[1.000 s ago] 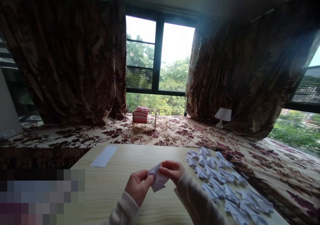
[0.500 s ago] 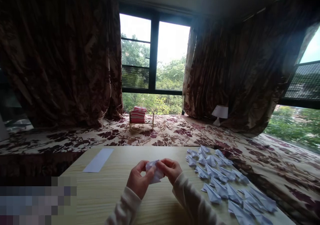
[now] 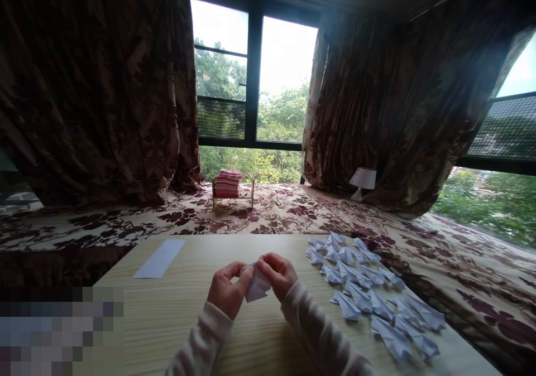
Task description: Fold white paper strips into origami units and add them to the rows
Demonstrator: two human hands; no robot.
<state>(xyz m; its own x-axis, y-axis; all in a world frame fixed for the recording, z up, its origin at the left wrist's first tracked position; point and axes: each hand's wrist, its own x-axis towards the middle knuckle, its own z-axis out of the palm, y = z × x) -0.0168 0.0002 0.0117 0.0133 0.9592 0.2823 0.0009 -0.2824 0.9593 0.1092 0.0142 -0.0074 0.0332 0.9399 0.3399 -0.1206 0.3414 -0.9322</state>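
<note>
Between my two hands, above the middle of the table, is a small folded white paper. My left hand pinches its left side, thumb and fingers closed on the upper edge. From the right, my right hand grips the top of the same paper with thumb and fingertips. Its lower part hangs below the fingers, and its upper edge is partly hidden by them. To the right lie several folded paper planes in loose rows.
A flat white paper strip lies at the far left of the pale wooden table. Beyond the table's edge, a floral-covered ledge bears a small rack with striped folded cloths and a white lamp.
My view has tilted slightly, so the scene sits a little higher in it. Both hands keep hold of the paper; my right fingers have shifted toward its top middle.
</note>
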